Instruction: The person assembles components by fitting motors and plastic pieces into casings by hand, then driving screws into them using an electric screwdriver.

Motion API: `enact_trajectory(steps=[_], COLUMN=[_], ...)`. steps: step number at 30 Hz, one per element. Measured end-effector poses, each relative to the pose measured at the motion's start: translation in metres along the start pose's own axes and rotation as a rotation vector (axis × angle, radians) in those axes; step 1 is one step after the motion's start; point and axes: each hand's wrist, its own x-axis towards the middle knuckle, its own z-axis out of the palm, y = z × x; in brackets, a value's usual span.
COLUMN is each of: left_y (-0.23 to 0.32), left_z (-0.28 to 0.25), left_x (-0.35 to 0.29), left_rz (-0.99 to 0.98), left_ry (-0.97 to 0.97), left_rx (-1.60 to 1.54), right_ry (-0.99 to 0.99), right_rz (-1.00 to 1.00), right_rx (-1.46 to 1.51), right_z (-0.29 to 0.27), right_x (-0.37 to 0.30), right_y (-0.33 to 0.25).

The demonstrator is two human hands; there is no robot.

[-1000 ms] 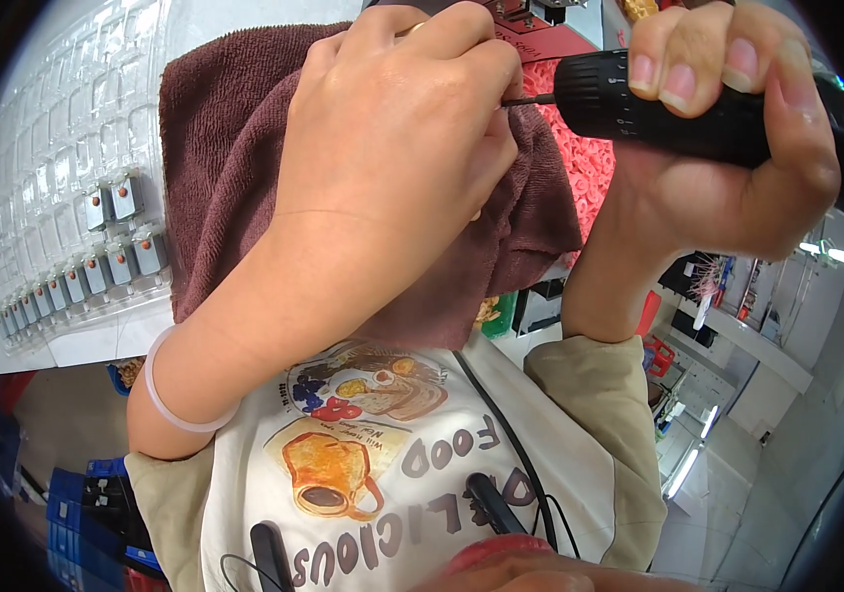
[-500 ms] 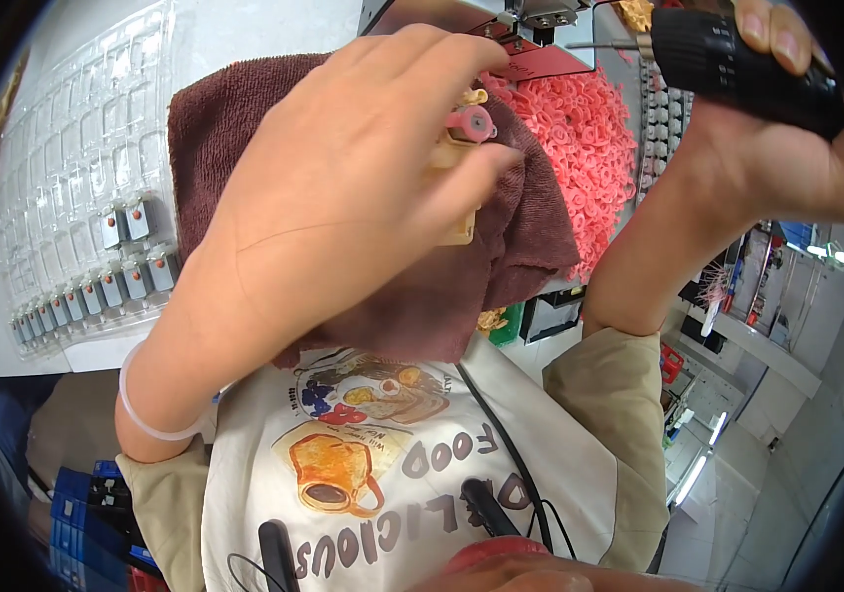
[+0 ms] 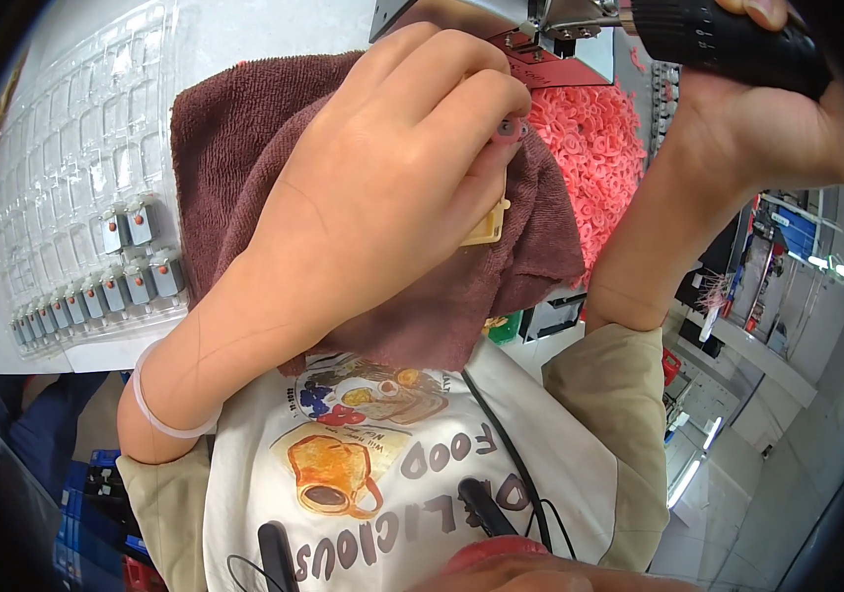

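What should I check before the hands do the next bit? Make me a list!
1. Right hand gripping the black cylindrical screwdriver: ok.
2. Thin metal bit away from the left hand: ok.
3. Left hand holding the cream plastic part: ok.
4. Whole part easy to see: not ok, left hand covers most.
5. Brown towelling cloth underneath: ok.
6. Screw on bit's tip: cannot tell, too small.

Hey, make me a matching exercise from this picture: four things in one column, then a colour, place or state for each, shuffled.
1. screwdriver
2. cream plastic piece
3. towel
4. tray

A. partly hidden by the left hand
B. clear, left of the brown thing
C. held in the right hand
D. brown

Pairs: 1-C, 2-A, 3-D, 4-B
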Motion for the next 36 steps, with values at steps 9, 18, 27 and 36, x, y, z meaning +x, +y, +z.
enact_trajectory(steps=[9, 18, 27, 36], left_y=[-0.001, 0.010, 0.001, 0.015], left_z=[-0.006, -0.017, -0.013, -0.023], left_x=[0.002, 0.006, -0.005, 0.004], left_rz=[-0.001, -0.065, -0.060, -0.425], left_ry=[-0.012, -0.094, -0.022, -0.103], left_rx=[-0.011, 0.044, -0.081, -0.354], right_ry=[0.003, -0.004, -0.022, -0.034], right_rz=[0.031, 0.033, 0.058, 0.083], right_rx=[-0.005, -0.013, -0.015, -0.016], right_z=[0.001, -0.012, 0.025, 0.124], right_x=[0.002, 0.005, -0.008, -0.012], right_y=[0.019, 0.011, -0.034, -0.022])
